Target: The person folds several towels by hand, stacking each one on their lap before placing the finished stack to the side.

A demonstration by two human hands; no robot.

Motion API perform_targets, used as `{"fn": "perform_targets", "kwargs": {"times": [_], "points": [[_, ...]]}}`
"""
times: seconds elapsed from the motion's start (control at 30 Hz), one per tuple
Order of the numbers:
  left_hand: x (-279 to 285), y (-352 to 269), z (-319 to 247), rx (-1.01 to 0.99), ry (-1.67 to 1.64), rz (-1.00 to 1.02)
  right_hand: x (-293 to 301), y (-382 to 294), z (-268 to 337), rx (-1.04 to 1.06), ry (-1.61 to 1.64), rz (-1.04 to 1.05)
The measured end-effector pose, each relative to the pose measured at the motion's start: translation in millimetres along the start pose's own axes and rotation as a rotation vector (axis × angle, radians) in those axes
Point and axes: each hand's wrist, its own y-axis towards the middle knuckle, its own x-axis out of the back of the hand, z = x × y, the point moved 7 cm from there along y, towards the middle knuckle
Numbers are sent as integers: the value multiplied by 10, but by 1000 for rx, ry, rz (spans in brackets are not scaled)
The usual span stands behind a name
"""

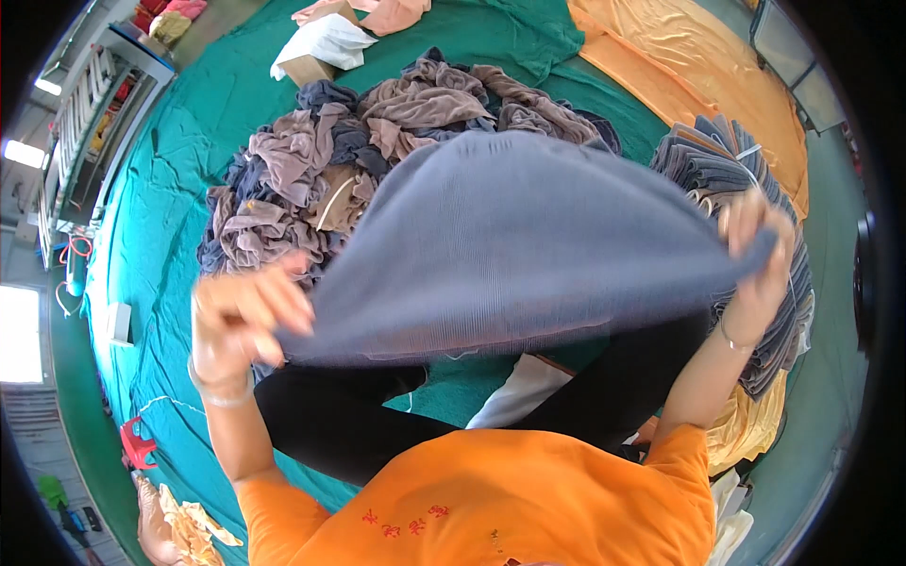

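A blue-grey cloth (509, 240), probably a towel, spreads in the air above my crossed legs, blurred by motion. Its left corner is pinched by my left hand (248, 311), whose fingers are also blurred. My right hand (761, 247) grips the opposite corner, with a bit of fabric poking past the fingers. Behind the cloth lies a heap of crumpled brown and dark blue cloths (290, 163), partly hidden by it. Beside my right forearm stands a long stack of folded grey cloths (708, 159), tied with a white strip.
A green sheet (170, 191) covers the floor. Orange fabric (679, 56) spreads at the far right. A white bag (329, 42) sits beyond the heap. At left are a metal rack (92, 134), a small white box (119, 324) and a red stool (136, 444).
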Motion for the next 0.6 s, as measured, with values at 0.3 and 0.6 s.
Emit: {"fn": "perform_targets", "kwargs": {"times": [0.3, 0.6], "points": [[18, -252, 1102, 585, -378, -339, 322, -313, -965, -612, -110, -153], [-333, -18, 1587, 475, 521, 28, 183, -813, -1681, -1066, -172, -235]]}}
